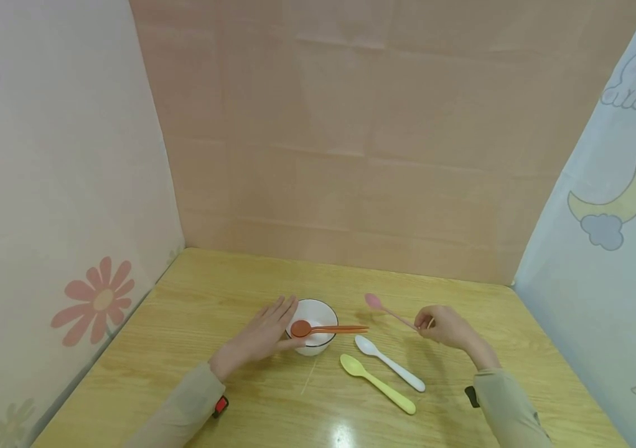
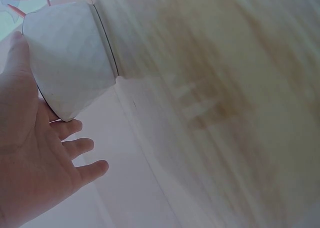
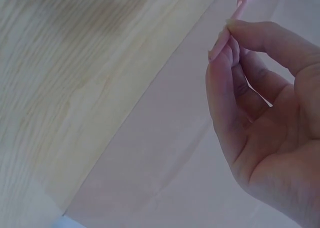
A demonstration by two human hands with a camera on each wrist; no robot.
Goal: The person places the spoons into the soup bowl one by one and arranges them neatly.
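Observation:
A white bowl (image 1: 311, 350) with a dark rim stands on the table, and my left hand (image 1: 262, 333) holds its left side, thumb and fingers spread along the rim. In the left wrist view the bowl (image 2: 70, 57) sits between the thumb and the fingers of that hand (image 2: 35, 153). An orange spoon (image 1: 301, 328) lies across the bowl; two slim orange handles extend past the right rim. To the right, my right hand (image 1: 445, 326) pinches a pink spoon (image 1: 374, 302) by its handle end, its head pointing left and away. The right wrist view shows thumb and fingertips on the handle (image 3: 220, 42).
A white spoon (image 1: 389, 364) and a yellow spoon (image 1: 378, 384) lie side by side on the wooden table (image 1: 228, 274), right of and nearer than the bowl. A tan cloth (image 1: 340, 155) hangs behind, with printed white cloths (image 1: 71, 186) at the sides.

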